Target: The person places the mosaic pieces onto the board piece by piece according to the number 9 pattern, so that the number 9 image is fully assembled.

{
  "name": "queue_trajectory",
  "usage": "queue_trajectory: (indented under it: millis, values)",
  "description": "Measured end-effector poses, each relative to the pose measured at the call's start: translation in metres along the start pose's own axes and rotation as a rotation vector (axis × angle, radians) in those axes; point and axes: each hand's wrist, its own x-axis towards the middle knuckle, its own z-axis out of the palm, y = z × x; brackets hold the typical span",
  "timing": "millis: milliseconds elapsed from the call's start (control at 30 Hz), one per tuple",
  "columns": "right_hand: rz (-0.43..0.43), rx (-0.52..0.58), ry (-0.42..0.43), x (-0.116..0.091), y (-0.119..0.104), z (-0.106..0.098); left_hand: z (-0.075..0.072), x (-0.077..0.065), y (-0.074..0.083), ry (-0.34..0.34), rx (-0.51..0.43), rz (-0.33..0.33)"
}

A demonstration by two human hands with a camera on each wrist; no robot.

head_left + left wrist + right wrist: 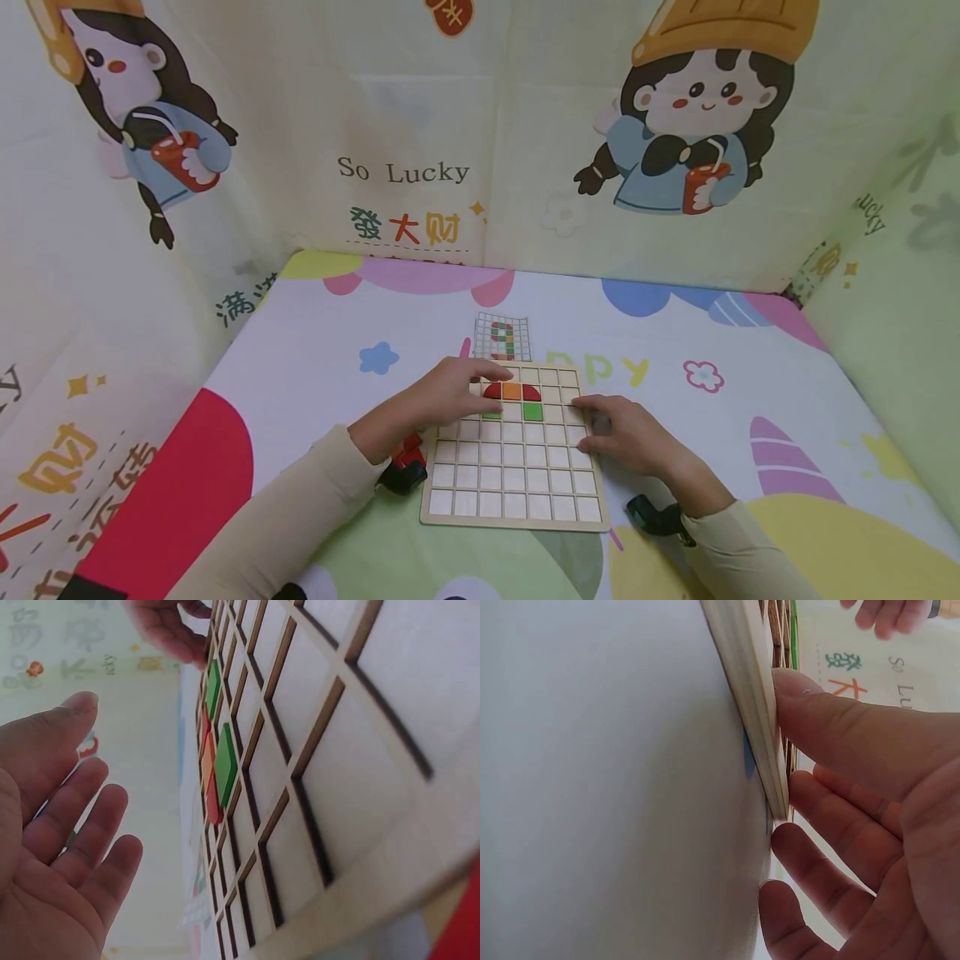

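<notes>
A wooden grid board with white square cells lies on the table. Near its far side, two red quarter-round tiles flank an orange square tile. Two green square tiles sit in the row below, the left one partly covered by fingers. My left hand hovers over the upper left of the board; in the left wrist view its fingers are loosely extended and hold nothing. At the right edge, my right hand touches the board's side with thumb and fingertips, other fingers loosely bent.
A small printed pattern card lies just beyond the board's far edge. Red pieces are beside the board's left edge, partly hidden by my left wrist. A printed cloth covers the table, and patterned curtains surround it.
</notes>
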Motion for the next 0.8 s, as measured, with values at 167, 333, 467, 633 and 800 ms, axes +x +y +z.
queue_trajectory:
  millis: [167, 333, 467, 633, 800]
  values:
    - [0.003, 0.008, 0.0, 0.0, 0.0, 0.0, -0.006, -0.006, -0.005, 0.029, -0.018, -0.024]
    - [0.008, 0.007, 0.0, 0.0, 0.0, 0.0, -0.009, -0.012, -0.011, 0.058, -0.033, -0.083]
    - [0.008, -0.001, 0.0, 0.0, -0.001, 0.0, -0.013, -0.018, -0.014, 0.081, -0.053, -0.093]
    - [0.008, -0.005, 0.001, 0.0, -0.001, 0.0, -0.017, -0.025, -0.017, 0.097, -0.06, -0.098]
    - [0.016, -0.001, -0.004, -0.001, -0.002, 0.0, -0.02, -0.03, -0.023, 0.113, -0.057, -0.098]
